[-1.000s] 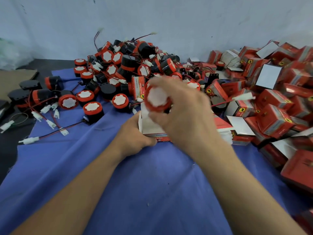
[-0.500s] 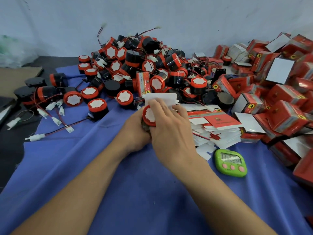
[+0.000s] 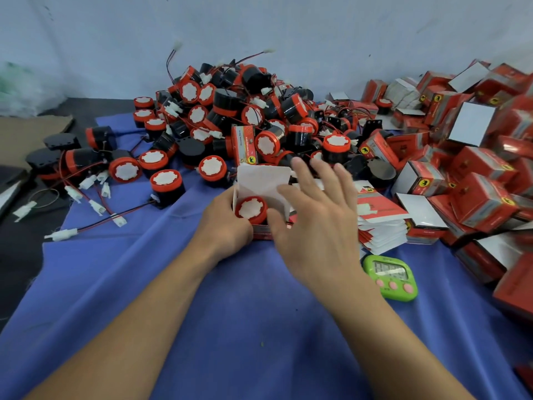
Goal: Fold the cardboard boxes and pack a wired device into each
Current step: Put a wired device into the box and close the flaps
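An open red-and-white cardboard box [image 3: 265, 180] sits on the blue cloth at the middle, its white lid flap standing up. A red-topped wired device [image 3: 250, 209] sits inside it. My left hand [image 3: 223, 223] grips the box's left side. Just right of the box, my right hand [image 3: 315, 215] hovers with fingers spread and straight, thumb near the box's front edge. Behind lies a big heap of black-and-red wired devices [image 3: 230, 111]. To the right of my right hand is a stack of flat unfolded boxes [image 3: 380, 223].
A pile of folded red boxes [image 3: 467, 174] fills the right side. A green timer [image 3: 390, 277] lies on the blue cloth [image 3: 230, 327] near my right wrist. Loose devices and white connectors [image 3: 95, 206] spread at the left. A wall stands behind.
My right hand brought a device down from mid-air into the box, then let go and opened, lifting off to the right. My left hand stayed on the box.
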Motion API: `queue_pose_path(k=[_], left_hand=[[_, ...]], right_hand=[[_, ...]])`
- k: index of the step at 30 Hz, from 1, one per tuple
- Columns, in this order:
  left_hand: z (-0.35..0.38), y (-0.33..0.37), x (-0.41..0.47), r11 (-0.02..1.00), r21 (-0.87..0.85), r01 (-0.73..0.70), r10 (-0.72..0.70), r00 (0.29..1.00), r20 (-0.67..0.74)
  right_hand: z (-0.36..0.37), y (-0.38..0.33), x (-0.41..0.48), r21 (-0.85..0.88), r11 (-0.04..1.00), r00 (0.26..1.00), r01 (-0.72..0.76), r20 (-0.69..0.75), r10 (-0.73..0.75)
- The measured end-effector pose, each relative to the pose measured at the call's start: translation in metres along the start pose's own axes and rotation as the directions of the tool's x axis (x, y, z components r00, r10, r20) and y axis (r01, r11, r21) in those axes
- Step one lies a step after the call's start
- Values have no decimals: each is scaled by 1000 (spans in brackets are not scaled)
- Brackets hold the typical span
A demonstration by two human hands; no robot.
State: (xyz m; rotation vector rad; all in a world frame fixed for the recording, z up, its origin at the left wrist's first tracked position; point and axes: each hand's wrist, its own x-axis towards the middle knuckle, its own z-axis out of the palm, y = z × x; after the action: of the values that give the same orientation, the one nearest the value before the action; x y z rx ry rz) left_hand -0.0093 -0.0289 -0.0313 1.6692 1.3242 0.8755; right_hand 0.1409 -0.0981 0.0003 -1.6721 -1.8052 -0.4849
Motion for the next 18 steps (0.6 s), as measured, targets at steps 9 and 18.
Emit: queue_pose_path(k=[9,18], left_hand=[[0,-3,2,994,-109,10,-3,998,59],[12,-1,4,985,-174,0,-14,997,-75]], right_hand=[[1,14,2,-200,931,921,-306,185,343],[2,14,2,-152,976,944,-157,266,193]])
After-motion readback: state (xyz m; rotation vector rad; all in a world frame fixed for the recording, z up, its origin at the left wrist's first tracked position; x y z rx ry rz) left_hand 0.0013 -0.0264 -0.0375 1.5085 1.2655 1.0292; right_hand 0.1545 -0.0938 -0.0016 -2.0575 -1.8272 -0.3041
